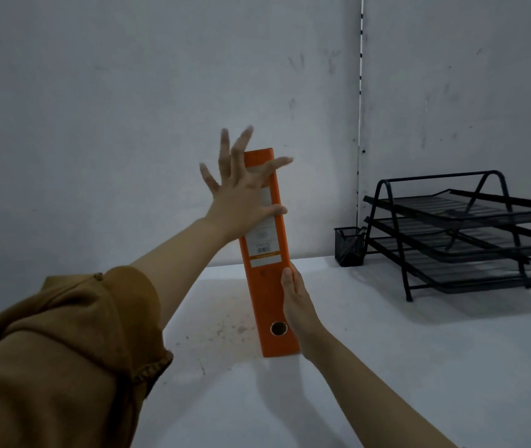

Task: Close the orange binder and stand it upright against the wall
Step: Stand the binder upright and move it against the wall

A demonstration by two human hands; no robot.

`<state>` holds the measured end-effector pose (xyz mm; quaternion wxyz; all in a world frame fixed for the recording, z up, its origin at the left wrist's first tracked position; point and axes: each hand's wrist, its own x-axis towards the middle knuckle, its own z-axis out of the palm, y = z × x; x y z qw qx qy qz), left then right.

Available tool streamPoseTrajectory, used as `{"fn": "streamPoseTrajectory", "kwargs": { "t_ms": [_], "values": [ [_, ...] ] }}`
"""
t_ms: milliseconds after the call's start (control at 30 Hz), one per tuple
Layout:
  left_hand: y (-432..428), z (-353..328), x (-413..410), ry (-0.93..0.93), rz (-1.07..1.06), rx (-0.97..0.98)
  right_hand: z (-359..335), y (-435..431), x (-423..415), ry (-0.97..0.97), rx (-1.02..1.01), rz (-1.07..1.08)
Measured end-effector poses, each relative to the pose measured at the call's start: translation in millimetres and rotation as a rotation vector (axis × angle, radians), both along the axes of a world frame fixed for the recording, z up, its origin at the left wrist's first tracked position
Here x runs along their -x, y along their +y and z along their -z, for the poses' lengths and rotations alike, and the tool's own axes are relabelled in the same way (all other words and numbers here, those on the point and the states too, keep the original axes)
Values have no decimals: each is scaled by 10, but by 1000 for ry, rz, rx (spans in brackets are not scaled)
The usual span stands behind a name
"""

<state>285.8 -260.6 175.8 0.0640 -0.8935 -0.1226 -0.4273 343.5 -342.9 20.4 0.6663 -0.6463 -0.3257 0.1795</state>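
Note:
The orange binder (269,292) is closed and stands on end on the white table, spine towards me, its top leaning slightly left towards the grey wall (128,108). A white label and a round finger hole show on the spine. My left hand (244,192) is in front of the binder's upper part, fingers spread wide and blurred; whether the palm touches the spine I cannot tell. My right hand (296,302) lies flat against the binder's lower right side, fingers straight.
A black three-tier wire letter tray (464,234) stands at the back right of the table (387,367), with a small black mesh pen cup (349,245) to its left near the wall corner. A brown sleeve (63,350) covers my left upper arm.

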Motion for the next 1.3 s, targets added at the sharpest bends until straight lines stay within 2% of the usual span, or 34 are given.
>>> {"fn": "streamPoseTrajectory", "kwargs": {
  "t_ms": [167,267,333,433,533,800,1000,1300],
  "values": [
    [-40,371,-52,-320,258,344,67,8,21,-52,1,-6],
    [-84,633,-28,-465,373,487,72,-25,16,-47,-11,-10],
    [-108,795,-6,-476,433,643,60,-59,6,-42,-28,-25],
    [-157,1022,15,-403,528,983,57,-94,-25,-36,-44,-47],
    [-225,1206,-14,-305,544,1147,33,-133,-63,-12,-41,-69],
    [-259,1366,-30,-267,571,1271,-61,-172,-45,9,-2,-126],
    [-84,1373,189,-269,556,1254,-107,16,174,-18,4,-168],
    [298,1353,741,-366,406,1201,-143,464,680,-77,58,-293]
  ]
}}
